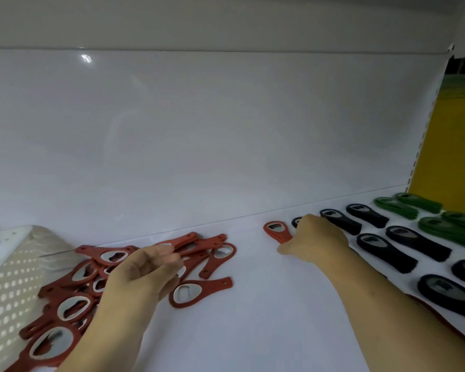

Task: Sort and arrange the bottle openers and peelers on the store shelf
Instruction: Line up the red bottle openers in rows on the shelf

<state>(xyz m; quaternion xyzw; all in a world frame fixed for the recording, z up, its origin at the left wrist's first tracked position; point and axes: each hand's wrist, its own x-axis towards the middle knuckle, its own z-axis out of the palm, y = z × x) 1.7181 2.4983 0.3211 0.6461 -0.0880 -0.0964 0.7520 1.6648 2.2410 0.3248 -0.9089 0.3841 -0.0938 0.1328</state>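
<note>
Head view, white shelf (253, 304) with white back panel (199, 130). Left portion: loose pile of red openers (73, 285), overlapping at mixed angles, metal-lined oval heads showing; one red opener (199, 289) lies a little apart at the pile's right edge, handle pointing right. Left hand (142, 275) over the pile, fingers curled together near the upper openers; blurred, so whether it has hold of one cannot be told. Far left: perforated white panel (8, 291), lying tilted beside the pile. Centre rear: single red stack (275, 232) near the back panel, head toward the back, handle toward the viewer. Right hand (314, 240) closed around that stack's handle end, thumb low at the front, fingers hidden behind the knuckles. Right portion: black openers (400, 245) set out in tidy diagonal rows, heads toward the back, each apart from its neighbour; one black piece partly hidden behind the right hand. Far right rear: green openers (424, 213) in stacked groups, same slant, just beyond the black rows. Right edge: yellow panel (457, 146) beyond the shelf upright. Peelers: none identifiable among these items.
</note>
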